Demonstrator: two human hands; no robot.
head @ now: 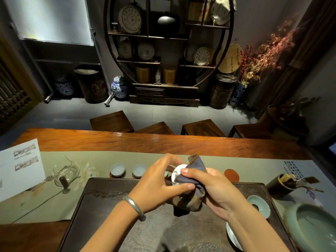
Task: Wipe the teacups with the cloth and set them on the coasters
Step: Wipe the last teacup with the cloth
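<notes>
My left hand (160, 182) grips a white teacup (177, 172) tilted on its side above the dark tea tray (101, 202). My right hand (211, 190) holds a dark blue-brown cloth (194, 179) pressed over the cup's rim and side; the cloth's tail hangs down between my hands. Two pale teacups (117, 169) (139, 170) stand upright on dark coasters on the table runner, just beyond the tray's far edge. One bare reddish coaster (231, 174) lies to the right of my hands.
A glass pitcher (66, 172) and a printed sheet (20, 166) sit at the left. On the right are a celadon lid (259, 204), a large green bowl (312, 228), a white dish (233, 237) and a dark tool holder (283, 184). Wooden stools stand beyond the table.
</notes>
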